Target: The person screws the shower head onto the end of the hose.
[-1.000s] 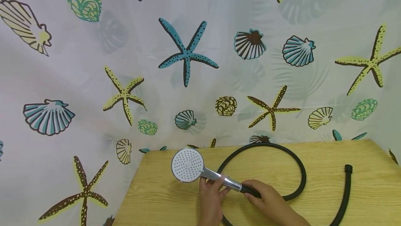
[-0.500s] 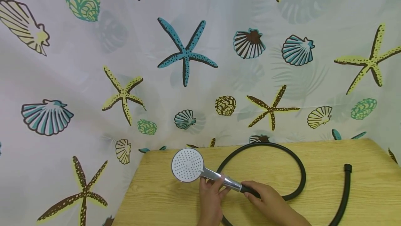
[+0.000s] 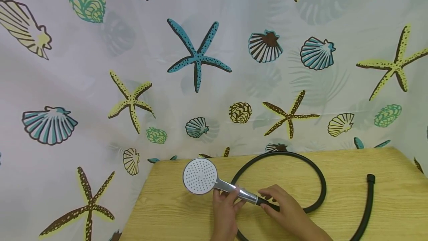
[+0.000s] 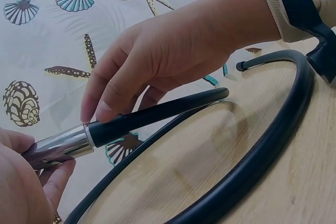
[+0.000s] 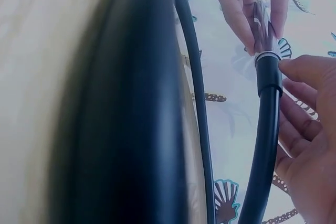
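A chrome shower head (image 3: 200,176) with a white, dotted face is tilted over the table, its face toward the head camera. My left hand (image 3: 225,211) grips its silver handle (image 4: 65,145). A black hose (image 5: 266,135) meets the handle's end at a black collar (image 5: 269,74). Beside this collar is my right hand (image 3: 287,209), its thumb touching or very near the collar. The right fingers are loosened, with a gap between the index finger and the hose in the head view. Whether the collar is fully seated on the handle cannot be told.
The black hose loops over the wooden table (image 3: 174,211), and its free end (image 3: 370,178) points toward the back right. A white curtain (image 3: 234,81) printed with shells and starfish hangs behind the table and along its left side.
My right fingers have lifted off the collar and spread, where before they gripped it. The left hand and shower head have stayed in place. The head view has shifted very slightly.
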A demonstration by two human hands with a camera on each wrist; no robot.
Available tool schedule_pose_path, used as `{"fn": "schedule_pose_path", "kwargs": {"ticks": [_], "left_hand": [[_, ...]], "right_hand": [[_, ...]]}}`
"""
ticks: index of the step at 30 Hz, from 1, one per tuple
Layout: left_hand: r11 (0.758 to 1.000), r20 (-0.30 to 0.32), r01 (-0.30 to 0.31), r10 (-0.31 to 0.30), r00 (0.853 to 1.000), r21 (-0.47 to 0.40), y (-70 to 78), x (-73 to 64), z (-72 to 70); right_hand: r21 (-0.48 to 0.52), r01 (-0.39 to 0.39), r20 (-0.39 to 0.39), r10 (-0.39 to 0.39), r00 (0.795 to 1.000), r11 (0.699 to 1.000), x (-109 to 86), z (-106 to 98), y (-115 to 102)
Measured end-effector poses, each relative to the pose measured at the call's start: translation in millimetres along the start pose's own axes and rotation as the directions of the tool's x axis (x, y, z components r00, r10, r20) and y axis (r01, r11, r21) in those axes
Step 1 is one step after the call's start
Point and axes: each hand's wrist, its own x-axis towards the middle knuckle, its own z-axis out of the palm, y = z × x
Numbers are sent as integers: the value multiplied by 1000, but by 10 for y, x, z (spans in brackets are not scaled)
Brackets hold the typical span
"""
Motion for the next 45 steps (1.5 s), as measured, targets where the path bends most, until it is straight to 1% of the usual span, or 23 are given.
{"fn": "schedule_pose_path", "kwargs": {"ticks": [5, 12, 24, 33, 39, 45], "left_hand": [[1000, 7, 1, -1, 1000, -9, 0, 7, -3], [1000, 16, 1, 0, 1000, -13, -10, 10, -12], [1000, 9, -1, 1, 1000, 6, -9, 4, -9], [1000, 19, -1, 1, 1000, 13, -7, -2, -15], [1000, 16, 1, -2, 1000, 12, -13, -1, -17], [1000, 12, 5, -5, 1000, 12, -20, 8, -17]], "right_hand": [[-12, 19, -24, -19, 1000, 1000, -1, 2, 5], [2, 46, -38, -46, 998, 999, -5, 23, 22], [15, 14, -13, -14, 1000, 1000, -10, 31, 34], [7, -17, 6, 17, 1000, 1000, -10, 25, 48], [28, -15, 13, 15, 1000, 999, -17, 15, 35], [23, -12, 25, 12, 1000, 1000, -23, 11, 43]]}}
